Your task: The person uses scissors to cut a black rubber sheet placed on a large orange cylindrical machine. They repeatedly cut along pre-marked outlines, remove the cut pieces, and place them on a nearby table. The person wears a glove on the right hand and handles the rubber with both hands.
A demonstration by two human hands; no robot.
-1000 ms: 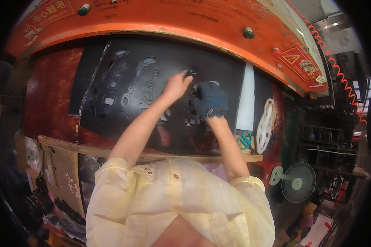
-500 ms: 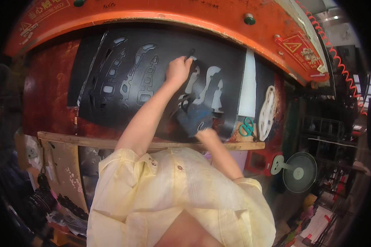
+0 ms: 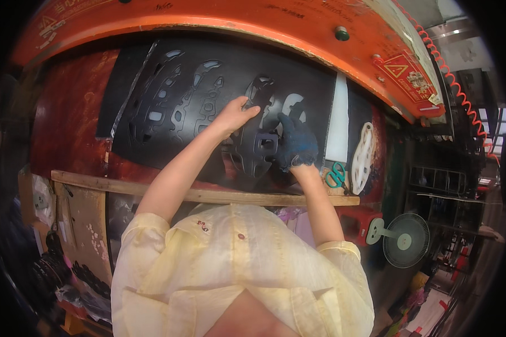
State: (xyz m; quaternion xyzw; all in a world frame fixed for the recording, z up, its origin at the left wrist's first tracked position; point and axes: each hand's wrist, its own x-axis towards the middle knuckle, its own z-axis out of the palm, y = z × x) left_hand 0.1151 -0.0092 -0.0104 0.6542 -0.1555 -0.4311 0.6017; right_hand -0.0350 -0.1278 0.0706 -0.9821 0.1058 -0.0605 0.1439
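A large black sheet [image 3: 138, 160] lies in front of me with rows of shapes cut through it. My left hand [image 3: 234, 117], bare, has thumb and fingers closed at the edge of a black cut-out piece [image 3: 246, 147] with openings in it. That piece is raised off the sheet and hangs at a tilt between my hands. On its other side my right hand [image 3: 298, 143], in a blue-grey glove, grips its right edge; some gloved fingers are hard to make out. Pale gaps [image 3: 292, 105] show in the sheet just beyond the glove.
An orange machine beam [image 3: 236, 22] spans the far side. Teal-handled scissors [image 3: 336, 175] and a white openwork piece [image 3: 364, 160] lie at the right. A wooden rail [image 3: 208, 196] runs along the near edge. A fan [image 3: 405, 240] stands at the lower right.
My left hand has come nearer, and the dark piece at its fingertips has shifted. The gloved hand has moved right and away from me. A larger cut-out piece now shows between both hands.
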